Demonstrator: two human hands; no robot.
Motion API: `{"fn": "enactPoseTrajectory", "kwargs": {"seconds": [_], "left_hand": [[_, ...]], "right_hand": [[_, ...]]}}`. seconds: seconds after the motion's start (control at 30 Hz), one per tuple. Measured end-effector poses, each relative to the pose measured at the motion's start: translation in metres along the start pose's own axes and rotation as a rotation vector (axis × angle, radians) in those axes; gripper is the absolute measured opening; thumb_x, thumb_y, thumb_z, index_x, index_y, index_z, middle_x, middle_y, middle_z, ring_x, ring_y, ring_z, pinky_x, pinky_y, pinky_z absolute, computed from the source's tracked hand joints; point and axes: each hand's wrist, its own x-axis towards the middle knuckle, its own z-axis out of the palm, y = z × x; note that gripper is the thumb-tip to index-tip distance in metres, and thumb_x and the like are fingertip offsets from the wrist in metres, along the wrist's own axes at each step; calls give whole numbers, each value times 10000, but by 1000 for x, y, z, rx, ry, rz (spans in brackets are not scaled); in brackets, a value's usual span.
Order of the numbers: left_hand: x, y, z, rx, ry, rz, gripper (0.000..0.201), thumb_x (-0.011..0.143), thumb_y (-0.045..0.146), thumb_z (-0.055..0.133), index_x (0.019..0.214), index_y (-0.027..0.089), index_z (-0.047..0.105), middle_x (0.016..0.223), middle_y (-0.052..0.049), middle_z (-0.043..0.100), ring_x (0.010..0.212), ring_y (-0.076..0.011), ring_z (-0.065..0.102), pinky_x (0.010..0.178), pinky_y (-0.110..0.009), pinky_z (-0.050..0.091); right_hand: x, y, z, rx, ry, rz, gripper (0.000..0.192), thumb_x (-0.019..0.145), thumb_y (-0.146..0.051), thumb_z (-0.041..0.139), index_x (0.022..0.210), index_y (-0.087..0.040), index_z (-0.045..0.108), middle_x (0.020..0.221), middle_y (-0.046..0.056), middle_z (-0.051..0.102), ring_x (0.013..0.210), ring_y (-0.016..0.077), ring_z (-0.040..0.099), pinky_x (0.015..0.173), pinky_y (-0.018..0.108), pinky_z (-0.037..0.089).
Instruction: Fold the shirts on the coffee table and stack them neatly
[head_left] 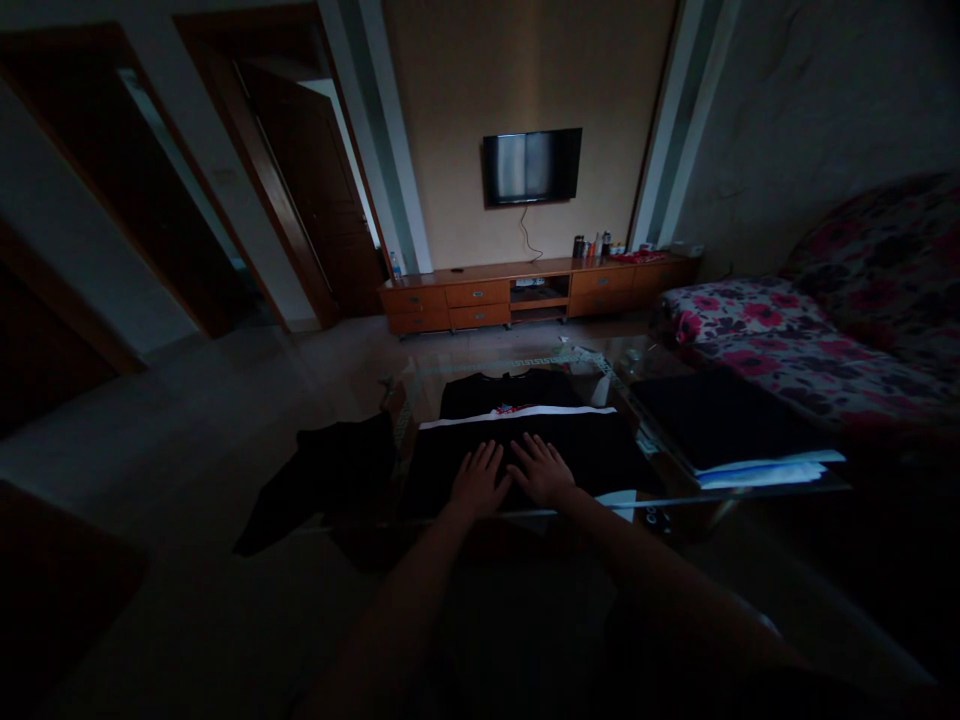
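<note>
Honestly, I judge the black shirt (517, 440), white-striped and spread flat on the glass table (750, 490), could slide off the slick near edge, dragged by its sleeve dangling left of the table, since my left hand (480, 482) and right hand (541, 470) only press it open-palmed, grasping nothing.

left hand (480, 482): bare, no glove, ring or watch visible, five fingers showing | right hand (541, 470): bare, likewise unadorned | forearms: both bare to the lower frame edge, entering from 6 o'clock, no sleeve or cuff in view | lighting: dim, finer detail not readable
</note>
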Motion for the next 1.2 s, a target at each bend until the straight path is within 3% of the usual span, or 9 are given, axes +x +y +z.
{"fn": "enactPoseTrajectory", "kwargs": {"seconds": [0.2, 0.37, 0.57, 0.7, 0.8, 0.9, 1.0, 1.1, 1.2], "left_hand": [[-18, -38, -4, 43, 16, -94, 782, 998, 638, 273, 1620, 165, 251, 1700, -87, 182, 1575, -258, 143, 1270, -467, 161], [-36, -81, -14, 93, 32, -243, 813, 984, 664, 283, 1625, 166, 228, 1703, -97, 153, 1575, -289, 133, 1253, -506, 178], [-47, -86, -20, 111, -6, -276, 797, 985, 633, 286, 1612, 143, 258, 1697, -99, 187, 1568, -287, 167, 1234, -496, 225], [-38, -64, -30, 162, 57, -358, 714, 990, 603, 288, 1484, 129, 492, 1609, -163, 402, 1485, -353, 352, 1201, -568, 250], [-16, -35, -35, 196, 156, -380, 651, 1011, 540, 262, 1348, 108, 614, 1489, -209, 539, 1413, -369, 442, 1189, -584, 255], [12, -3, -31, 144, 176, -145, 601, 1016, 467, 292, 1450, 126, 531, 1564, -162, 469, 1471, -305, 376, 1227, -503, 238], [34, 13, -18, 81, 78, 18, 622, 989, 397, 365, 1558, 148, 401, 1650, -118, 341, 1545, -265, 243, 1264, -442, 170], [42, 6, -5, 34, -23, -20, 680, 969, 412, 398, 1605, 191, 310, 1688, -86, 247, 1566, -270, 180, 1266, -469, 167], [39, -15, 0, -15, -26, 7, 704, 973, 501, 397, 1612, 228, 281, 1698, -57, 221, 1570, -251, 172, 1264, -476, 179]], "right_hand": [[-25, 74, -3, -69, 55, 199, 740, 1008, -669, 264, 1637, -284, 210, 1717, 82, 85, 1578, 293, 49, 1246, 544, 56], [-46, 134, -10, -132, 101, 297, 714, 1010, -631, 279, 1642, -317, 175, 1717, 54, 115, 1572, 321, 91, 1237, 561, 139], [-48, 151, -13, -148, 62, 338, 735, 1018, -609, 292, 1648, -254, 162, 1702, 107, 179, 1564, 298, 153, 1236, 492, 171], [-40, 138, -30, -121, 97, 389, 623, 1030, -568, 315, 1571, -266, 371, 1567, 153, 430, 1433, 314, 411, 1140, 503, 313], [-21, 98, -45, -138, 161, 510, 620, 1023, -576, 317, 1389, -146, 574, 1396, 238, 551, 1302, 378, 513, 1080, 565, 335], [5, 39, -45, -79, 217, 229, 607, 1039, -527, 301, 1456, -138, 511, 1541, 214, 439, 1425, 337, 396, 1174, 504, 244], [27, -8, -29, 36, 124, -113, 607, 1063, -431, 190, 1577, -159, 366, 1667, 121, 285, 1532, 243, 243, 1231, 410, 170], [37, -25, -12, 73, 5, -128, 648, 1058, -459, 166, 1623, -157, 266, 1699, 105, 182, 1569, 242, 140, 1252, 442, 114], [40, -10, -4, 64, -55, -111, 712, 1035, -586, 191, 1637, -207, 218, 1709, 79, 110, 1580, 245, 73, 1258, 471, 76]]}}
